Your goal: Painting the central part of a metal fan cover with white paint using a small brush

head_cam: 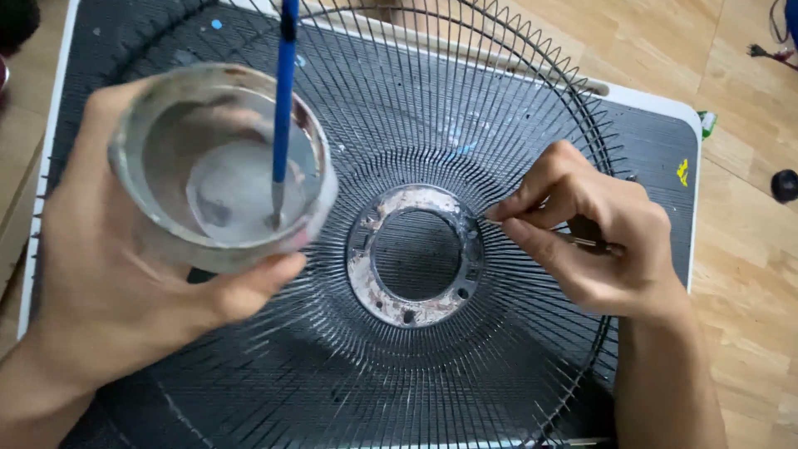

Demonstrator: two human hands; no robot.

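Note:
My left hand (116, 308) holds a clear plastic cup (220, 166) with whitish liquid, raised over the left part of a black wire fan guard (465, 125). A brush with a blue handle (283, 91) stands in the cup, its tip in the liquid. My right hand (598, 233) pinches a thin metal tool (594, 244) whose tip touches the wires just right of the guard's rusty, worn centre ring (416, 254). The guard lies flat on a dark mat (657, 141).
The dark mat sits on a white-edged board over a light wooden floor (748, 274). A small black round object (784, 185) lies on the floor at right, a green bit (707, 123) by the board's corner, and cables (769, 51) at top right.

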